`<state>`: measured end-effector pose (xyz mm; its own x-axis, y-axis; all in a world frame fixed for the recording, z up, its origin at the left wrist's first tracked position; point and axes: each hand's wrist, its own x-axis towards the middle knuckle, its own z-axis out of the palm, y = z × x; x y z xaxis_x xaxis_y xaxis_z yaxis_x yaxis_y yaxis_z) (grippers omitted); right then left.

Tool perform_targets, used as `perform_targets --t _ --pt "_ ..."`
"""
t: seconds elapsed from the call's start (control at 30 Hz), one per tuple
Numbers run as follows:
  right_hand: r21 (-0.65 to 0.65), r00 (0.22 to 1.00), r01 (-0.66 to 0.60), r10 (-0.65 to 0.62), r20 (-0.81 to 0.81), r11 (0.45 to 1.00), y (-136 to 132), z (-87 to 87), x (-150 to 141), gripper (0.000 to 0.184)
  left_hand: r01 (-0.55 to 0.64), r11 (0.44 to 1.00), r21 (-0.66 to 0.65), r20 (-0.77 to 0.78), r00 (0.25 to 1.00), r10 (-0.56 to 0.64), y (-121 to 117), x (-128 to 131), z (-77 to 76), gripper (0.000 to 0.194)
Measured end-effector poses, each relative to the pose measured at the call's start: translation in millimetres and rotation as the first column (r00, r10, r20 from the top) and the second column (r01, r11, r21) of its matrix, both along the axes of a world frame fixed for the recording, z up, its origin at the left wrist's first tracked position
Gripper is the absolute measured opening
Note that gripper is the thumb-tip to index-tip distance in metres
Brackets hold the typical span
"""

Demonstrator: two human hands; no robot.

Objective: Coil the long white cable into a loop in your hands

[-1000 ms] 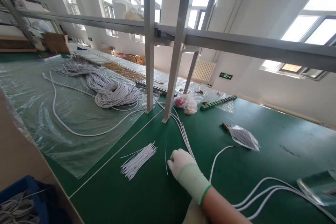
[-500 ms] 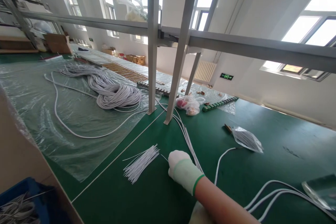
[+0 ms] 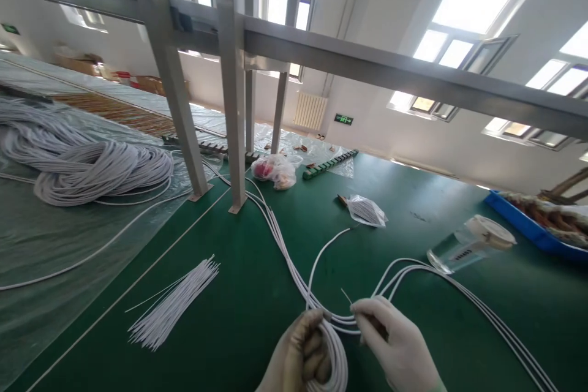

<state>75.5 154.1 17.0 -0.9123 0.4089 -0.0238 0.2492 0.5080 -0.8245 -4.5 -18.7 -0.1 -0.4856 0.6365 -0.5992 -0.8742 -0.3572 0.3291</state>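
Note:
My left hand (image 3: pixel 298 352), in a worn, greyish glove, is closed around a coil of white cable (image 3: pixel 339 358) at the bottom centre. My right hand (image 3: pixel 397 340), in a white glove, pinches a short thin white wire tie (image 3: pixel 346 296), whose end sticks up past the fingertips. It is just right of the coil, beside the cable strands leading away. To the left, a loose bundle of similar white wire ties (image 3: pixel 177 303) lies on the green table (image 3: pixel 257 294).
Grey metal posts (image 3: pixel 234 135) stand on the table. A big heap of white cable (image 3: pixel 105 165) lies on plastic sheeting at left. Farther back are a knotted plastic bag (image 3: pixel 278 171) and a small clear packet (image 3: pixel 366 211). A clear jar (image 3: pixel 468 245) and a blue tray (image 3: pixel 542 233) are at right.
My right hand has moved from beside the tie bundle to the coil, bringing a wire tie. My left hand and the coil now show, and the view has swung right.

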Motion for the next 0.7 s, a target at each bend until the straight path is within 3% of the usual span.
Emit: perform_targets --t 0.2,0.5,0.6,0.7 --pt "0.188 0.999 -0.037 0.036 0.010 0.981 1 -37.4 36 0.021 0.045 0.999 0.006 -0.090 0.995 -0.044 1 3 -7.5 0.035" --pt "0.283 0.958 -0.286 0.277 0.071 0.916 -1 -43.5 37 0.022 0.106 0.994 0.008 -0.033 0.994 -0.105 2 4 12.3 0.011" --pt "0.232 0.961 -0.278 0.273 0.055 0.932 -6 -40.7 36 0.020 0.169 0.985 -0.030 0.008 0.986 -0.169 -1 2 18.3 0.015" --pt "0.088 0.969 -0.245 0.246 0.000 0.966 -15 -37.8 35 0.018 0.183 0.977 -0.105 0.018 0.983 -0.182 0 3 20.8 0.019"
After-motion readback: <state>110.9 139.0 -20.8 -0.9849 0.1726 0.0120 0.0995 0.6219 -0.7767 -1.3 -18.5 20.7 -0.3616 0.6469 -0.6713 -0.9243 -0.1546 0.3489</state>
